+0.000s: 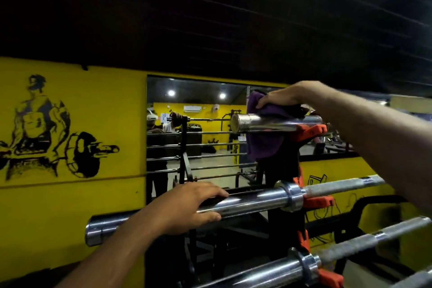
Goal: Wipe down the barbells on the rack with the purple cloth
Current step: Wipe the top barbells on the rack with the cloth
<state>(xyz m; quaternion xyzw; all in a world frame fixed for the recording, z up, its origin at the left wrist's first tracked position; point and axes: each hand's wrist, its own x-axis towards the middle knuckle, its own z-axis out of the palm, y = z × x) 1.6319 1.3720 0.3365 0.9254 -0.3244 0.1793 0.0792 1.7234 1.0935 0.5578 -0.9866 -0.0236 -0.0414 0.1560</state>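
Chrome barbells lie across a black rack [284, 224] with orange hooks. My right hand [280, 97] presses the purple cloth [268, 110] onto the sleeve of the top barbell [275, 123]; the cloth drapes over the sleeve and hangs down behind it. My left hand [187, 206] grips the sleeve of the second barbell [257, 201], fingers curled over its top and thumb beneath. A third barbell [289, 266] sits lower, near the bottom of the view.
A yellow wall [112, 105] with a black weightlifter drawing stands close behind the rack. A wall mirror [198, 138] reflects the gym, the rack and a person. Orange hooks [315, 130] stick out from the rack's upright.
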